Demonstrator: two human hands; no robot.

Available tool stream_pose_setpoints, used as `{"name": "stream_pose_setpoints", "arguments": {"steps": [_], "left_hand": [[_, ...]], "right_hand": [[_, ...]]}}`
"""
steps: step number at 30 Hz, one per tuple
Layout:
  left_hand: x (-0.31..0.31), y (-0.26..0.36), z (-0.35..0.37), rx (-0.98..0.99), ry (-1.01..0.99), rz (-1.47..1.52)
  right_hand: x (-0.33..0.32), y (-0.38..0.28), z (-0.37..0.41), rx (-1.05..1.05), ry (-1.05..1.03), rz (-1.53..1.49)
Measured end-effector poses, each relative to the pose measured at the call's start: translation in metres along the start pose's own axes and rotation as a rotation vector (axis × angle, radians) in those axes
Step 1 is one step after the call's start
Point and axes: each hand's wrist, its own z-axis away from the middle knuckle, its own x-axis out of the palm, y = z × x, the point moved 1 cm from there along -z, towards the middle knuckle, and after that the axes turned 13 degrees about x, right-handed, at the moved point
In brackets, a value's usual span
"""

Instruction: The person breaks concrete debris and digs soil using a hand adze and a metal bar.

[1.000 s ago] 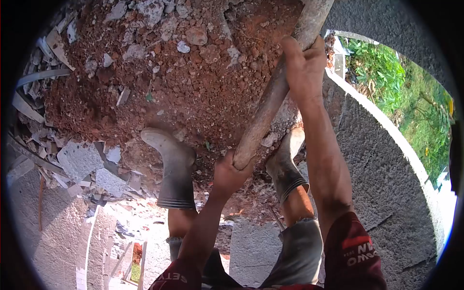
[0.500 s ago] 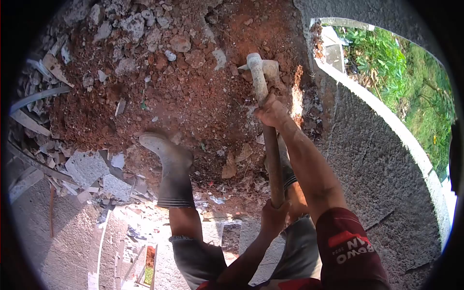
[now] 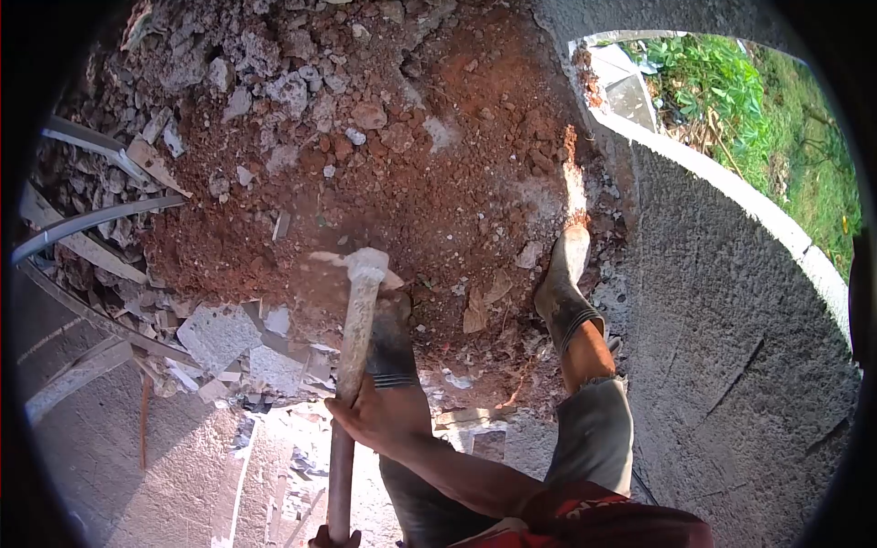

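Observation:
A mattock (image 3: 351,365) with a long, dirt-coated handle slants up from the bottom edge. Its metal head (image 3: 368,265) hangs over or against the reddish soil and is partly smeared by motion. My right hand (image 3: 364,418) is wrapped round the middle of the handle. Lower down, at the bottom edge, my left hand (image 3: 334,539) grips the handle's end, mostly cut off by the frame. The head is just in front of my left boot (image 3: 393,338) and hides part of it. My right boot (image 3: 565,283) stands apart on the soil near the wall.
Loose red soil (image 3: 493,137) and broken rubble (image 3: 274,91) spread ahead. Bent metal strips (image 3: 100,219) and tile pieces (image 3: 219,338) lie at left. A rough grey concrete wall (image 3: 731,292) stands at right, with green plants (image 3: 713,91) beyond its edge.
The mattock has swung from upper right to the left and back towards my boots. Both hands moved left with it, and my right boot has come into view.

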Motion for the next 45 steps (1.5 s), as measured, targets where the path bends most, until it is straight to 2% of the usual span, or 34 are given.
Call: {"name": "stream_pose_setpoints", "arguments": {"steps": [2, 3, 4, 5, 6, 8, 10, 11, 13, 15, 16, 18, 20, 21, 23, 24, 25, 26, 27, 28, 30, 31, 32, 34, 36, 37, 38, 39, 40, 41, 42, 43, 44, 45], "left_hand": [[-0.031, 0.024, 0.017, -0.075, 0.032, -0.233], [-0.028, 0.040, 0.011, -0.077, 0.105, -0.098], [-0.018, 0.056, -0.001, -0.120, 0.119, -0.177], [0.000, 0.063, -0.023, 0.163, 0.178, -0.116], [0.025, 0.068, -0.051, 0.234, 0.167, -0.159], [0.077, 0.139, -0.124, 0.293, 0.143, 0.048], [0.150, 0.211, -0.200, 0.483, 0.215, 0.310], [0.178, 0.255, -0.231, 0.452, 0.104, 0.344], [0.253, 0.322, -0.285, 0.601, 0.103, 0.517], [0.294, 0.386, -0.313, 0.516, -0.099, 0.652], [0.318, 0.407, -0.321, 0.481, -0.145, 0.669], [0.366, 0.429, -0.319, 0.404, -0.255, 0.641], [0.391, 0.420, -0.295, 0.330, -0.190, 0.671], [0.395, 0.404, -0.283, 0.320, -0.206, 0.659], [0.384, 0.366, -0.264, 0.312, -0.383, 0.623], [0.372, 0.359, -0.249, 0.324, -0.372, 0.605], [0.362, 0.355, -0.235, 0.216, -0.492, 0.756], [0.350, 0.354, -0.229, 0.110, -0.622, 0.899], [0.331, 0.353, -0.233, 0.151, -0.616, 0.877], [0.302, 0.348, -0.235, 0.084, -0.633, 0.784], [0.228, 0.343, -0.243, 0.014, -0.641, 0.627], [0.215, 0.323, -0.250, 0.146, -0.587, 0.502], [0.204, 0.303, -0.254, 0.278, -0.541, 0.375], [0.144, 0.293, -0.235, 0.136, -0.580, 0.371], [0.095, 0.236, -0.201, 0.017, -0.573, 0.359], [0.066, 0.196, -0.174, 0.035, -0.481, 0.297], [0.043, 0.129, -0.143, 0.151, -0.391, 0.126], [0.012, 0.092, -0.108, 0.109, -0.315, -0.053], [-0.014, 0.063, -0.074, 0.180, -0.150, -0.058], [-0.038, 0.043, -0.045, -0.003, -0.073, 0.016], [-0.050, 0.021, -0.017, -0.092, -0.018, 0.032], [-0.034, -0.032, 0.009, 0.023, 0.209, 0.372], [-0.040, -0.022, 0.017, -0.197, 0.139, 0.154], [-0.039, -0.026, 0.021, -0.126, 0.145, 0.122]], "right_hand": [[0.043, -0.004, 0.024, 0.014, -0.128, 0.020], [0.048, -0.018, 0.030, 0.021, -0.138, 0.018], [0.044, -0.034, 0.031, -0.089, -0.113, -0.009], [0.033, -0.050, 0.025, -0.197, -0.079, -0.025], [0.015, -0.069, 0.011, -0.376, -0.133, -0.186], [-0.049, -0.127, -0.019, -0.611, 0.167, 0.120], [-0.124, -0.197, -0.051, -0.704, 0.336, 0.233], [-0.159, -0.233, -0.057, -0.688, 0.422, 0.309], [-0.245, -0.292, -0.093, -0.774, 0.671, 0.624], [-0.311, -0.334, -0.116, -0.652, 0.909, 0.808], [-0.347, -0.345, -0.136, -0.500, 0.910, 0.760], [-0.410, -0.332, -0.167, -0.492, 0.864, 0.857], [-0.451, -0.305, -0.193, -0.303, 0.973, 0.989], [-0.427, -0.280, -0.174, -0.258, 0.945, 0.982], [-0.446, -0.240, -0.169, -0.125, 1.025, 0.908], [-0.420, -0.232, -0.147, -0.086, 0.973, 0.890], [-0.437, -0.217, -0.164, -0.159, 0.928, 0.866], [-0.434, -0.211, -0.169, -0.337, 0.604, 0.888], [-0.431, -0.199, -0.183, -0.301, 0.784, 1.088], [-0.410, -0.199, -0.183, -0.226, 0.887, 1.081], [-0.422, -0.176, -0.219, -0.218, 0.853, 0.728], [-0.418, -0.171, -0.229, -0.223, 0.838, 0.603], [-0.396, -0.165, -0.209, -0.278, 0.629, 0.402], [-0.326, -0.155, -0.153, -0.285, 0.486, 0.216], [-0.223, -0.120, -0.120, -0.272, 0.611, 0.218], [-0.177, -0.091, -0.107, -0.292, 0.677, 0.207], [-0.122, -0.064, -0.085, -0.302, 0.555, 0.205], [-0.058, -0.050, -0.052, -0.340, 0.457, 0.060], [-0.010, -0.039, -0.022, -0.153, 0.359, 0.152], [0.036, 0.014, -0.028, -0.264, 0.158, 0.099], [0.063, -0.008, 0.003, -0.067, -0.015, 0.160], [0.084, 0.002, 0.009, -0.097, -0.113, 0.166], [0.104, 0.009, 0.014, -0.128, -0.210, 0.168], [0.105, -0.002, 0.018, -0.226, -0.338, 0.173]]}}
